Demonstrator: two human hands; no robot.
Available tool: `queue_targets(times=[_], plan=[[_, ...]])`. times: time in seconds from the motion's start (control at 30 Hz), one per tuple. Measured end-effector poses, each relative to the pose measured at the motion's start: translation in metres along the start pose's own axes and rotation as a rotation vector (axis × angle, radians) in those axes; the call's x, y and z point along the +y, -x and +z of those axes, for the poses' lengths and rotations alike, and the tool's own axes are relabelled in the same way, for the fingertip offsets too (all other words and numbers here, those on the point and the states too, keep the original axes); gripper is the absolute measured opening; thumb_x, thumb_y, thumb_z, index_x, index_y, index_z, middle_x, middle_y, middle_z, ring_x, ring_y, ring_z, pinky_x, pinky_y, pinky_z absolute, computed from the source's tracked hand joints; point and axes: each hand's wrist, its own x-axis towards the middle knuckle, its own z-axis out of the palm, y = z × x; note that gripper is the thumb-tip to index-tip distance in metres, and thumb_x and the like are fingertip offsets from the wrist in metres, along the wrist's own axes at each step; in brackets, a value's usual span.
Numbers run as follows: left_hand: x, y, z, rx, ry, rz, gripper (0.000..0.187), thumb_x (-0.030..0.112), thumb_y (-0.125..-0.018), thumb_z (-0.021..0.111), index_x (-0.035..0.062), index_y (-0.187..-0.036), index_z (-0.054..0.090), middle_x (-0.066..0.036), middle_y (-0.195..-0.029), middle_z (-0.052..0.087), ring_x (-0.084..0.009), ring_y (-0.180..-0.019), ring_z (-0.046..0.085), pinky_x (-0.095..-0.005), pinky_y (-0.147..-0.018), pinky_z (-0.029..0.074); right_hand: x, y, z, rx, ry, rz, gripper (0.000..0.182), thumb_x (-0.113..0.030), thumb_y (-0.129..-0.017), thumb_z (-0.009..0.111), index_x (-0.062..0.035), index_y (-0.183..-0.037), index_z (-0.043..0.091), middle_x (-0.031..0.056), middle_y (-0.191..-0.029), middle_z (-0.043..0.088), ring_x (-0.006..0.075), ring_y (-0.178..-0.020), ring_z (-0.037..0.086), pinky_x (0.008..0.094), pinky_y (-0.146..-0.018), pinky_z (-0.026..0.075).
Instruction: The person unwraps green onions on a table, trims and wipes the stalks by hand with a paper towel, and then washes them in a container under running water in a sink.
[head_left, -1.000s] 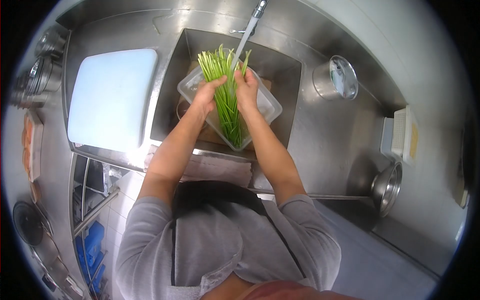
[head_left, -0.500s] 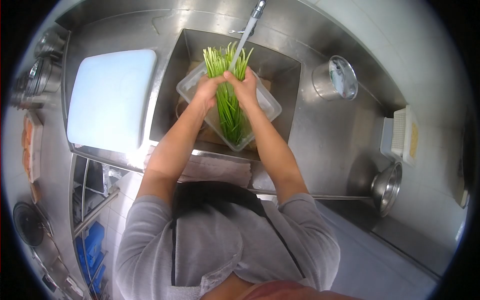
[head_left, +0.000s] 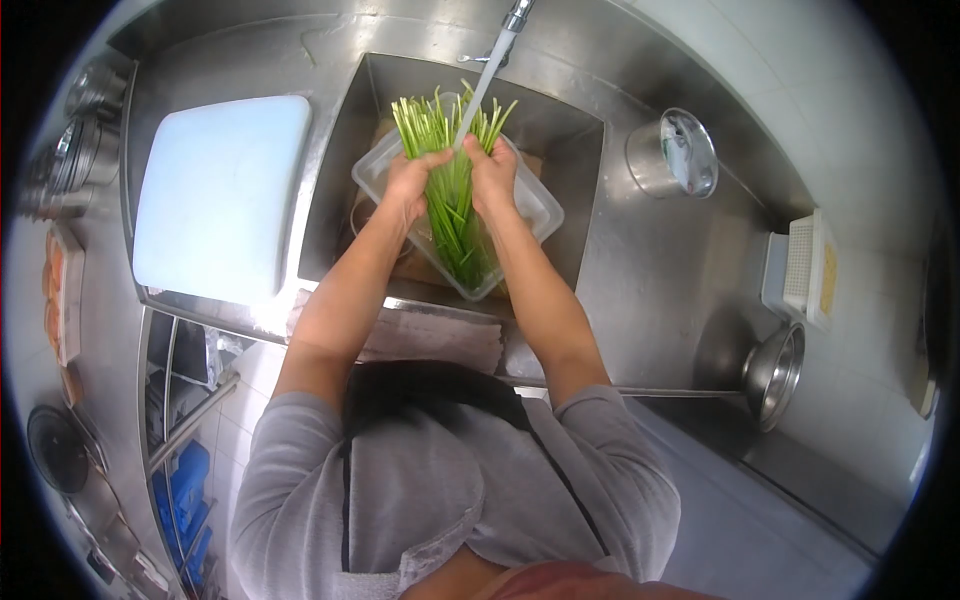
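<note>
A bunch of long green garlic chives (head_left: 455, 220) lies over a translucent plastic tub (head_left: 542, 205) inside the steel sink (head_left: 570, 140). My left hand (head_left: 408, 182) is closed round the left side of the bunch, its thumb across the stalks. On the right side, my right hand (head_left: 492, 178) grips the stalks, thumb pointing up. Pale cut ends fan out above both hands, while the darker leaf ends hang down into the tub. Water from the tap (head_left: 517, 18) runs onto the stalks between my hands. My fingers beneath the bunch are hidden.
A white cutting board (head_left: 222, 198) lies left of the sink. To the right stands a steel pot (head_left: 660, 158), with a steel bowl (head_left: 775, 378) and white baskets (head_left: 800, 265) farther right. A cloth (head_left: 430, 338) hangs at the sink's front edge.
My hands have moved slightly apart, and the thumbs no longer meet. The cut ends of the chives have spread wider under the running water.
</note>
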Motion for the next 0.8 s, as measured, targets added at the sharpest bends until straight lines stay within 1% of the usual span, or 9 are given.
queue_targets(times=[0.03, 0.13, 0.23, 0.33, 0.43, 0.53, 0.63, 0.73, 0.8], plan=[[0.001, 0.003, 0.001, 0.003, 0.017, -0.020, 0.039, 0.006, -0.084, 0.073, -0.0004, -0.121, 0.061, -0.013, -0.114, 0.066, -0.0269, -0.104, 0.065, -0.0436, -0.088, 0.053, -0.001, 0.001, 0.003, 0.009, -0.020, -0.025, 0.020, -0.009, -0.096, 0.062, -0.0012, -0.115, 0.061, 0.0044, -0.104, 0.066, 0.0135, -0.088, 0.060, 0.0297, -0.079, 0.049], [0.002, 0.008, 0.000, -0.007, 0.035, -0.009, 0.040, 0.011, -0.086, 0.073, 0.0002, -0.123, 0.060, -0.013, -0.116, 0.065, -0.0264, -0.105, 0.064, -0.0432, -0.089, 0.053, -0.014, 0.010, 0.018, 0.061, 0.128, -0.005, 0.023, -0.011, -0.094, 0.066, -0.0010, -0.114, 0.060, 0.0058, -0.105, 0.065, 0.0137, -0.091, 0.059, 0.0304, -0.082, 0.048], [0.002, 0.009, -0.003, -0.034, 0.064, -0.011, 0.042, 0.015, -0.088, 0.072, 0.0007, -0.125, 0.059, -0.013, -0.119, 0.064, -0.0263, -0.107, 0.063, -0.0423, -0.091, 0.052, -0.008, 0.013, 0.013, -0.027, 0.134, 0.047, 0.034, -0.026, -0.094, 0.067, -0.0009, -0.115, 0.058, 0.0106, -0.109, 0.063, 0.0174, -0.100, 0.058, 0.0332, -0.089, 0.046], [0.001, 0.007, -0.009, -0.070, 0.055, -0.011, 0.044, 0.017, -0.089, 0.071, 0.0012, -0.127, 0.058, -0.012, -0.120, 0.063, -0.0263, -0.108, 0.063, -0.0421, -0.093, 0.051, 0.011, 0.016, 0.001, -0.062, 0.512, -0.172, 0.040, -0.032, -0.097, 0.062, 0.0003, -0.121, 0.058, 0.0111, -0.112, 0.061, 0.0182, -0.105, 0.055, 0.0338, -0.092, 0.044], [-0.001, 0.008, -0.011, -0.099, 0.082, -0.017, 0.045, 0.018, -0.089, 0.071, 0.0018, -0.128, 0.057, -0.012, -0.120, 0.063, -0.0264, -0.109, 0.062, -0.0431, -0.094, 0.050, 0.014, 0.010, -0.007, 0.012, 0.141, 0.046, 0.038, -0.028, -0.099, 0.059, -0.0002, -0.124, 0.060, 0.0075, -0.109, 0.064, 0.0157, -0.101, 0.057, 0.0305, -0.090, 0.045], [-0.003, 0.007, -0.012, -0.116, 0.077, -0.025, 0.046, 0.020, -0.090, 0.070, 0.0030, -0.130, 0.055, -0.012, -0.122, 0.062, -0.0267, -0.111, 0.061, -0.0440, -0.095, 0.050, -0.007, 0.021, -0.004, -0.076, 0.169, 0.079, 0.032, -0.021, -0.099, 0.057, -0.0007, -0.123, 0.064, 0.0058, -0.105, 0.067, 0.0138, -0.097, 0.059, 0.0285, -0.090, 0.045], [-0.005, 0.009, -0.011, -0.125, 0.055, -0.033, 0.046, 0.027, -0.094, 0.065, 0.0045, -0.133, 0.053, -0.012, -0.125, 0.061, -0.0272, -0.115, 0.059, -0.0444, -0.098, 0.047, -0.015, 0.020, -0.005, -0.095, 0.303, -0.004, 0.030, -0.018, -0.099, 0.057, 0.0022, -0.121, 0.064, 0.0073, -0.114, 0.065, 0.0148, -0.102, 0.059, 0.0295, -0.089, 0.047], [-0.005, 0.004, -0.011, -0.124, 0.119, -0.065, 0.048, 0.037, -0.098, 0.057, 0.0056, -0.134, 0.052, -0.011, -0.128, 0.060, -0.0273, -0.117, 0.057, -0.0445, -0.103, 0.043, -0.004, 0.018, -0.003, -0.054, 0.380, -0.014, 0.033, -0.013, -0.097, 0.059, 0.0026, -0.126, 0.060, 0.0076, -0.115, 0.066, 0.0163, -0.102, 0.061, 0.0302, -0.089, 0.048], [-0.001, 0.004, -0.008, -0.146, 0.168, -0.100, 0.050, 0.042, -0.100, 0.052, 0.0059, -0.135, 0.051, -0.010, -0.129, 0.060, -0.0273, -0.119, 0.056, -0.0449, -0.105, 0.041, 0.007, 0.016, 0.005, 0.005, 0.497, -0.220, 0.034, -0.011, -0.093, 0.063, -0.0009, -0.126, 0.061, 0.0052, -0.107, 0.068, 0.0153, -0.094, 0.062, 0.0305, -0.085, 0.049]])
